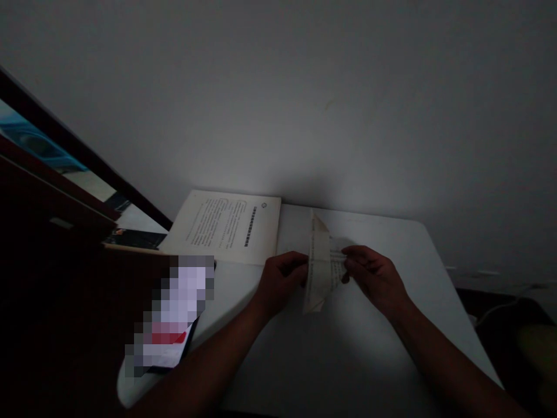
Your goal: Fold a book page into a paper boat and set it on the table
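A folded sheet of printed paper [319, 264], shaped with pointed ends at top and bottom, is held up between my hands over the white table. My left hand [282, 278] is closed on its left edge, and some of those fingertips are hidden behind the paper. On the other side, my right hand [376, 276] pinches the narrower printed part between thumb and fingers. Small dark lines of print run across the folded paper.
A printed booklet [226, 226] lies on the white table [391, 360] at the back left, against the grey wall [369, 116]. A lit phone [174, 319], its screen mostly blurred out, rests at the left edge beside my left forearm. Dark wooden furniture [43, 278] stands further left.
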`<state>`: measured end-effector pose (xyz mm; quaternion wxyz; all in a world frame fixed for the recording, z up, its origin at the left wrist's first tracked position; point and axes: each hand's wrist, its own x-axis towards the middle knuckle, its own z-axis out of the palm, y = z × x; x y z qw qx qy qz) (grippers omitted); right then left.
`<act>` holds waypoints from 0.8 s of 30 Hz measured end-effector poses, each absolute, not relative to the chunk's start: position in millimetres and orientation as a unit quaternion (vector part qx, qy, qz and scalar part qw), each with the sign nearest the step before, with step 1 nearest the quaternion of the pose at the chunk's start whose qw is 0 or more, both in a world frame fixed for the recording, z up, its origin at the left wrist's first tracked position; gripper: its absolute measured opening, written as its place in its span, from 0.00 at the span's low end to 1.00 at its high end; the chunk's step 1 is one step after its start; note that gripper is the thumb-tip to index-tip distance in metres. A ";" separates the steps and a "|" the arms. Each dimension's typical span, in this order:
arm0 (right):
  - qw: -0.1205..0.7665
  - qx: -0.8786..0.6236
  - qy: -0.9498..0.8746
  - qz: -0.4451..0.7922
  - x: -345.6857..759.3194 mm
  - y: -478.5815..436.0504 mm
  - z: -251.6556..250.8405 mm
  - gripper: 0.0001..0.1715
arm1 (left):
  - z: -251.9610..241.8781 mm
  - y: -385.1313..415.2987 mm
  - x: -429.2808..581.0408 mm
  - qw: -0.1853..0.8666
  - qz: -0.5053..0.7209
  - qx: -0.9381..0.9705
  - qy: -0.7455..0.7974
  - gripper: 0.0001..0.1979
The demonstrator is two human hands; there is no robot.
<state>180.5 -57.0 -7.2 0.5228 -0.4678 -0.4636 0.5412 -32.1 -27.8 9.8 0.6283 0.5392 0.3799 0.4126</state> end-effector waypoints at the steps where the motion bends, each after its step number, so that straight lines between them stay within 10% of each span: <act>1: 0.527 -0.475 -0.466 0.529 180.9 -57.7 -6.1 0.12 | 9.7 -27.5 -31.8 0.625 0.411 0.541 0.384 0.10; 24: 0.470 -0.496 -0.559 0.470 177.7 -69.1 4.9 0.10 | 11.5 -29.2 -25.2 0.626 0.367 0.564 0.394 0.13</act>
